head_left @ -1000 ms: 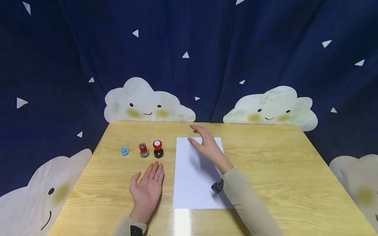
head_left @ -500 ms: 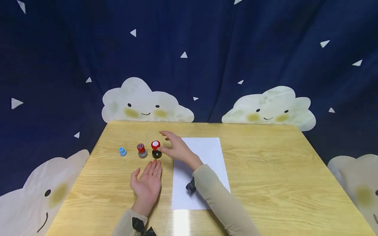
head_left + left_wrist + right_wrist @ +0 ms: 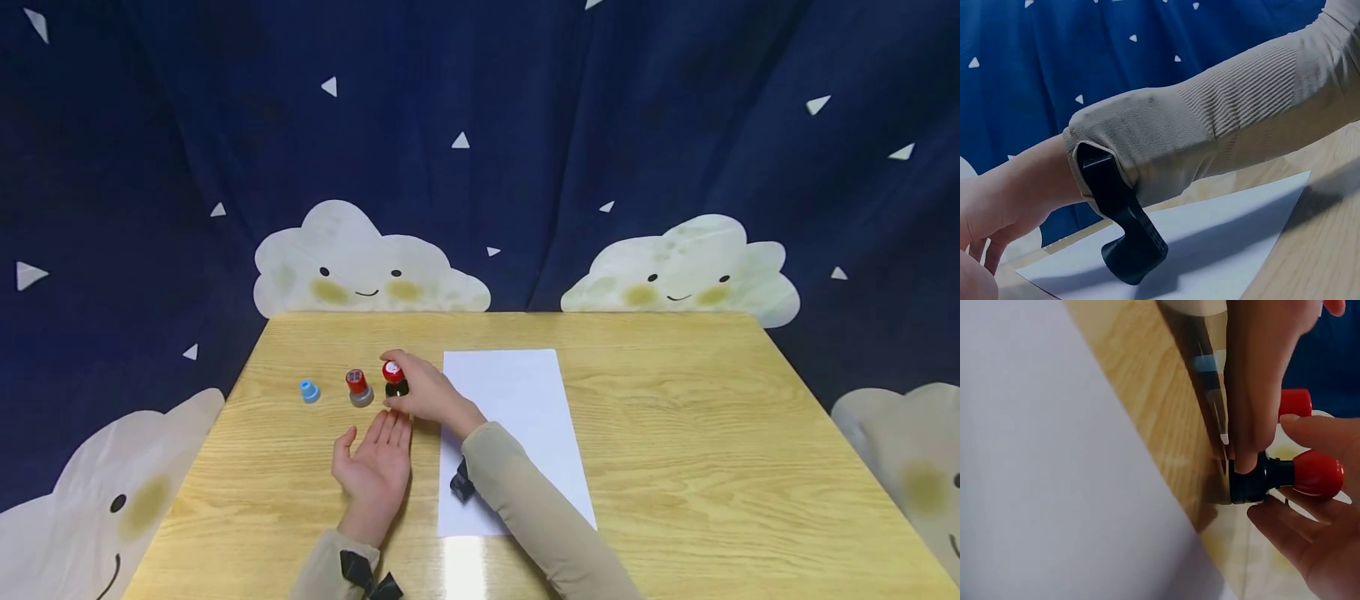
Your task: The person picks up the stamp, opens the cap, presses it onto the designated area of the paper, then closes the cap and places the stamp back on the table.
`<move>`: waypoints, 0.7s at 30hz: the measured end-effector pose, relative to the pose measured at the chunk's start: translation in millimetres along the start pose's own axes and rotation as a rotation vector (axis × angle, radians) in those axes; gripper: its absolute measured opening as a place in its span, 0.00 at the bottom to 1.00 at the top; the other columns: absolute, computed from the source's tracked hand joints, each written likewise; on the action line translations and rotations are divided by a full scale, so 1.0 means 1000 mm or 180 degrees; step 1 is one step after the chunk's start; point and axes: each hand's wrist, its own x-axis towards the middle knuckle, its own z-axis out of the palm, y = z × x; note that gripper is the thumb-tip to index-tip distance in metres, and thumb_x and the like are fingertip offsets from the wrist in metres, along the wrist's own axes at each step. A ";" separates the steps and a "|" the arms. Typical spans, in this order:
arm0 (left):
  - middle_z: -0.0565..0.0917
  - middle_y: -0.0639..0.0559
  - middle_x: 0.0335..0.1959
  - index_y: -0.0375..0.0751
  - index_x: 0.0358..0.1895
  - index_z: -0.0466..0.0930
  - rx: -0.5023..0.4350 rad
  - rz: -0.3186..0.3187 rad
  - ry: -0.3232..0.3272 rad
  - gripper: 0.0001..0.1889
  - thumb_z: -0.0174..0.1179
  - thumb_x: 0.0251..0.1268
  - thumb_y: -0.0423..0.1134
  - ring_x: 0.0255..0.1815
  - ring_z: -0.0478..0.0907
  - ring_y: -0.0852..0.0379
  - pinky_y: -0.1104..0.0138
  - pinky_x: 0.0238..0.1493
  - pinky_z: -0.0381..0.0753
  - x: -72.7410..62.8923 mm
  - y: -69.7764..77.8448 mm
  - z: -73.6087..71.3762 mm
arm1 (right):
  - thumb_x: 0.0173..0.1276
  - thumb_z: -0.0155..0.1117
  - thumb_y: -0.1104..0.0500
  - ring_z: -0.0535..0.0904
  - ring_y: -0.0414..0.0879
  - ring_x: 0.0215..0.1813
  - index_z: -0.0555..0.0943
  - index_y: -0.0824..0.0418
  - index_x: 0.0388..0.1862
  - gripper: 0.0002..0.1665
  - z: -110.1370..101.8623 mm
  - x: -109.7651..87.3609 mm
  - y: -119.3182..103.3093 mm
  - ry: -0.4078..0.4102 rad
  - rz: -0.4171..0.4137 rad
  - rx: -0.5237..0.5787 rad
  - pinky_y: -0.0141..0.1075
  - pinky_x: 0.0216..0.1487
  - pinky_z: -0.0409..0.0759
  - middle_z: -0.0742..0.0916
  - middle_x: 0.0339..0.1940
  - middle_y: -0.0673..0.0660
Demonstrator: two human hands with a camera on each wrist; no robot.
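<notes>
A stamp with a red ball knob (image 3: 392,372) and a black base stands on the wooden table. My right hand (image 3: 429,393) reaches around it from the right, thumb and fingers spread to either side. In the right wrist view, gaps show between these fingers and the stamp's black base (image 3: 1249,482). Palm up, my left hand (image 3: 377,468) holds nothing; its fingertips lie just in front of that stamp. To the left stands a second red stamp (image 3: 356,382) with a grey base. Farther left is a small blue cone-shaped piece (image 3: 309,392).
A white sheet of paper (image 3: 517,417) lies right of the stamps, partly under my right forearm. The wooden table (image 3: 675,433) extends to the right. Behind it hangs a dark blue curtain (image 3: 405,108) with clouds and triangles.
My right hand has moved left from above the paper to around the black-based stamp. The left hand has stayed nearly still. The stamps have not moved on the table.
</notes>
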 end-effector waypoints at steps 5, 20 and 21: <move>0.29 0.42 0.81 0.35 0.79 0.27 0.0015 0.0027 -0.0034 0.38 0.29 0.77 0.52 0.81 0.33 0.49 0.62 0.80 0.41 0.003 -0.001 -0.004 | 0.58 0.75 0.60 0.80 0.45 0.55 0.64 0.48 0.72 0.45 0.007 0.000 0.000 0.0014 0.0131 -0.0099 0.37 0.56 0.81 0.82 0.58 0.54; 0.35 0.42 0.81 0.37 0.79 0.30 0.0146 -0.0004 0.0043 0.37 0.28 0.76 0.51 0.81 0.38 0.50 0.63 0.80 0.42 0.001 0.001 -0.004 | 0.57 0.75 0.64 0.82 0.47 0.44 0.69 0.47 0.64 0.38 0.016 0.002 -0.003 0.0291 0.0357 -0.0191 0.39 0.49 0.84 0.86 0.49 0.55; 0.36 0.42 0.81 0.36 0.79 0.31 0.0148 -0.0006 0.0054 0.36 0.28 0.76 0.51 0.81 0.39 0.50 0.63 0.80 0.43 0.001 0.001 -0.004 | 0.57 0.75 0.65 0.81 0.47 0.43 0.69 0.47 0.64 0.38 0.015 0.001 -0.003 0.0303 0.0376 -0.0131 0.39 0.50 0.84 0.86 0.48 0.56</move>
